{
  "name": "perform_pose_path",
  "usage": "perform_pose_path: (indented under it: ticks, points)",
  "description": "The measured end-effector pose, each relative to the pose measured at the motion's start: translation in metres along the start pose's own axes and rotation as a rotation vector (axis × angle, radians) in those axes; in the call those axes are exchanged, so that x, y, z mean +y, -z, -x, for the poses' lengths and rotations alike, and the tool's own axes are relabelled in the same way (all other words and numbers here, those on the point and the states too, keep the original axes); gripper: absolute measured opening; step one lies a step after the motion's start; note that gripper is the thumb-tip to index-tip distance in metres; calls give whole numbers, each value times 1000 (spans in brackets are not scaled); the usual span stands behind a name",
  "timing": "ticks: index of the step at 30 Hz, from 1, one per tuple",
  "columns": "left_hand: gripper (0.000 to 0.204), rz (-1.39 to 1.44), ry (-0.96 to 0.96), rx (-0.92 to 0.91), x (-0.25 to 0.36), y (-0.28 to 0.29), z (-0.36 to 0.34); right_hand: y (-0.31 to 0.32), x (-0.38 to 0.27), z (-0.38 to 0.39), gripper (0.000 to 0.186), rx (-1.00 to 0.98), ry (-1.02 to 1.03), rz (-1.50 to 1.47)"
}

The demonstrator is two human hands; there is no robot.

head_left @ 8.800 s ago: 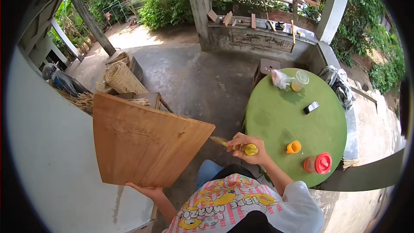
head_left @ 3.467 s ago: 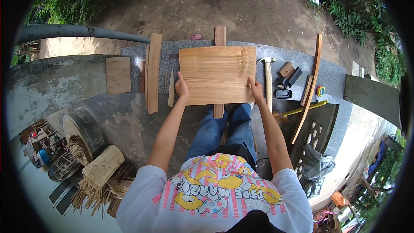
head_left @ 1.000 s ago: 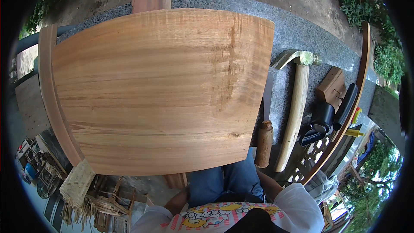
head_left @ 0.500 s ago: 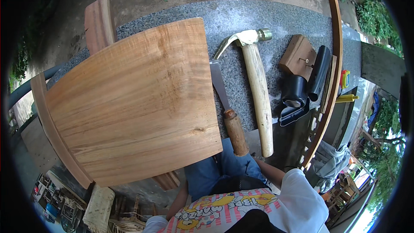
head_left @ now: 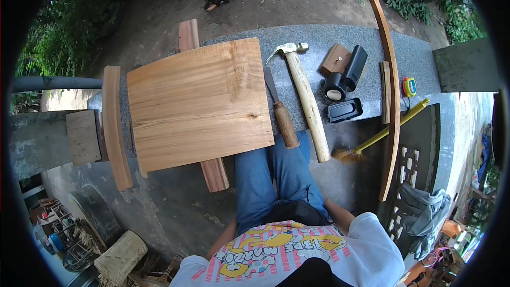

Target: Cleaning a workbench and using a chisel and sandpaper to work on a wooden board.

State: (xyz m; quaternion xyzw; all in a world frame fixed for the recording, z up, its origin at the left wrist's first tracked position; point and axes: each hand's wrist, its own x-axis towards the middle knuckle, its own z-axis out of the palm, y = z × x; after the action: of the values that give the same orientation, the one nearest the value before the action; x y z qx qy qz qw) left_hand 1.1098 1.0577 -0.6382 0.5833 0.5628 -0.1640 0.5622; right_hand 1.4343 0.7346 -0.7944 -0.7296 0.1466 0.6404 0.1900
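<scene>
Lying in front of you, just past your jeans (head_left: 254, 178), is the wooden board (head_left: 194, 106): a broad, honey-coloured slab, wavy grain, a dark knot near its right edge and a streaked, rougher patch above. It sits across a reddish batten (head_left: 214, 174) that pokes out at both ends, over the speckled granite ledge (head_left: 417, 61). Right beside it, there's a chisel (head_left: 286, 123), flat metal blade, rounded wooden handle; then a claw hammer (head_left: 306, 98), shiny head, pale knobbly shaft. Further right you've got a glossy black plastic piece (head_left: 355, 68) by a wooden block (head_left: 332, 59), then a long wooden strip (head_left: 394, 93) that looks curved, though the lens bends edges there. Your forearms (head_left: 339, 217) drop beside your hips; left hand and right hand are hidden, so I can't tell whether either grips anything.
</scene>
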Motion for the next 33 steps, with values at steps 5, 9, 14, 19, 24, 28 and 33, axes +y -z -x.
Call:
perform_pose_path:
  ticks: [5,9,14,19,24,28,33]
  points:
    - [33,37,-115,135,-11,6,24,7,-56,-15,92,-40,186,18]
    - [33,104,-154,243,-34,-2,49,-5,-94,-15,92,-87,292,87]
    - [33,168,-186,375,-49,-8,61,-33,-146,-10,92,-164,406,164]
    - [33,189,-273,382,-39,2,27,49,-126,-16,92,-148,481,142]
    - [38,260,-194,656,-51,23,-2,-3,-188,115,92,53,395,73]
    - [40,552,-424,820,19,54,13,-31,-245,177,85,260,767,92]
    - [70,120,-725,819,128,41,16,-117,-297,220,74,542,1034,474]
